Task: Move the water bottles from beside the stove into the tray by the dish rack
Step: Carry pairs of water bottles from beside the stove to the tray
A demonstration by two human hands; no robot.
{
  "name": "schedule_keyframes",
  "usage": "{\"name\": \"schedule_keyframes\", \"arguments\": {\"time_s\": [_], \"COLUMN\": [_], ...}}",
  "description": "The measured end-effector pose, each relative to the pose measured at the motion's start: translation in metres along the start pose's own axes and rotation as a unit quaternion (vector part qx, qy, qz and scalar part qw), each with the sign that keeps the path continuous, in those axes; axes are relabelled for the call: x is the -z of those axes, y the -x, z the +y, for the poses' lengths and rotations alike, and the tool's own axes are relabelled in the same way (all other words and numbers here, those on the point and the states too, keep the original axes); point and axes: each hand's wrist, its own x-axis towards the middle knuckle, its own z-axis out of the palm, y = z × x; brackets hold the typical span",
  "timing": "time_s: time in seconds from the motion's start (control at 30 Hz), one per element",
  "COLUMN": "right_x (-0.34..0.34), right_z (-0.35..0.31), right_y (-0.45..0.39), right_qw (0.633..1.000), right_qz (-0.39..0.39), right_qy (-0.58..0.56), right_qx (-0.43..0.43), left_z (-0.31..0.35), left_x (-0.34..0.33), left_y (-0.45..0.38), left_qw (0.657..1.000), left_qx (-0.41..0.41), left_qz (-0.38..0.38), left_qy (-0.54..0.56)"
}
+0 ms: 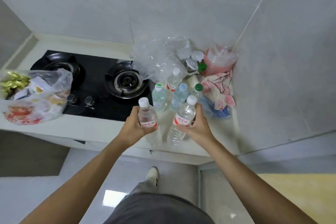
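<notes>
The left hand (133,127) is wrapped round a clear plastic water bottle with a white cap and red label (147,116), and the right hand (197,126) grips a matching red-labelled bottle (184,114); both bottles hold clear water. Behind them four more clear water bottles (171,90) stand together on the pale bench (101,127), just right of the black two-burner gas stove (101,85). A filled translucent plastic bag (41,96) sits left of it, against grey tiled walls.
</notes>
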Motion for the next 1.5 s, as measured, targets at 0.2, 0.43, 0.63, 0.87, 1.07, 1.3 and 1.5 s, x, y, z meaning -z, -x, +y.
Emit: {"name": "schedule_keyframes", "arguments": {"time_s": [0.2, 0.43, 0.63, 0.87, 1.07, 1.3, 1.5], "right_x": [-0.025, -0.118, -0.237, -0.415, -0.561, -0.686, -0.796], "right_z": [-0.072, -0.162, -0.235, -0.316, -0.361, -0.403, -0.427], "right_y": [0.013, 0.064, 0.131, 0.254, 0.373, 0.493, 0.572], "right_qw": [0.985, 0.935, 0.878, 0.805, 0.736, 0.645, 0.568], "right_qz": [-0.131, -0.279, -0.39, -0.486, -0.583, -0.68, -0.746], "right_qy": [-0.028, -0.05, -0.058, -0.055, -0.079, -0.072, -0.073], "right_qx": [0.108, 0.212, 0.272, 0.335, 0.333, 0.341, 0.338], "left_z": [0.019, 0.033, 0.008, -0.055, -0.099, -0.138, -0.183], "left_x": [0.049, 0.127, 0.21, 0.311, 0.378, 0.417, 0.46], "left_y": [0.089, 0.218, 0.348, 0.527, 0.672, 0.806, 0.882], "left_qw": [0.992, 0.963, 0.919, 0.85, 0.779, 0.681, 0.612], "left_qx": [-0.033, -0.071, -0.071, -0.029, 0.026, 0.094, 0.123], "left_qz": [0.118, 0.259, 0.387, 0.523, 0.627, 0.726, 0.781], "left_qy": [0.011, 0.007, 0.031, 0.048, 0.023, 0.012, 0.035]}}
